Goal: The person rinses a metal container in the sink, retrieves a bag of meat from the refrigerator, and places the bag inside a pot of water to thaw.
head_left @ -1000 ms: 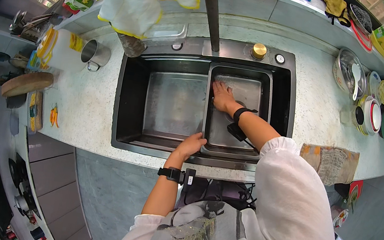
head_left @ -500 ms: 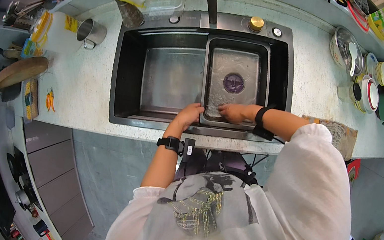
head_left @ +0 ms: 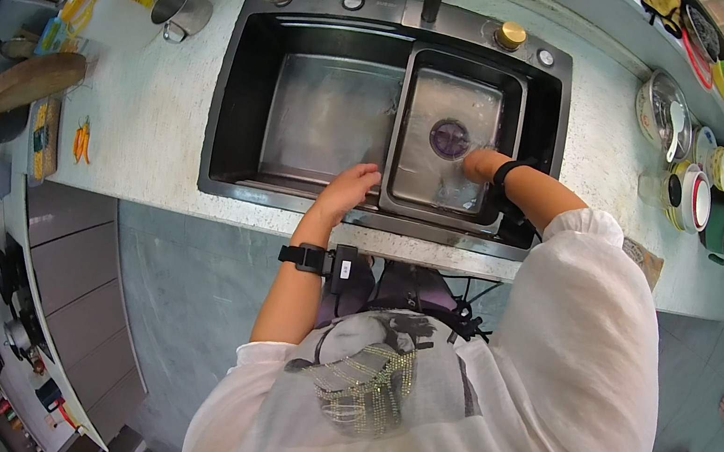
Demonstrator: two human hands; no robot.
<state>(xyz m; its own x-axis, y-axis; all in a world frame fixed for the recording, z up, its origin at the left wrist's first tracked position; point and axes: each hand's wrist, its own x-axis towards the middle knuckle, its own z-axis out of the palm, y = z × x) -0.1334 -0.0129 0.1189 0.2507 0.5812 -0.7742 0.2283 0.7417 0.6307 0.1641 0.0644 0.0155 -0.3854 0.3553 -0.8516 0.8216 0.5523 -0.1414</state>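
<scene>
The steel tray (head_left: 448, 136) sat inside the black sink (head_left: 247, 85), wet, its drain clear. The right hand (head_left: 483, 164) pressed flat on it; the left hand (head_left: 348, 191), fingers loosely apart, gripped its near-left edge, so rinsing seemed unfinished.

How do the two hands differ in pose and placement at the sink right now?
The left hand rests on the near rim of the square steel basin; the right hand reaches down inside it, beside the round drain. The left forearm is bare, while a loose white sleeve covers the right arm above the forearm. Both wrists wear black bands.
</scene>
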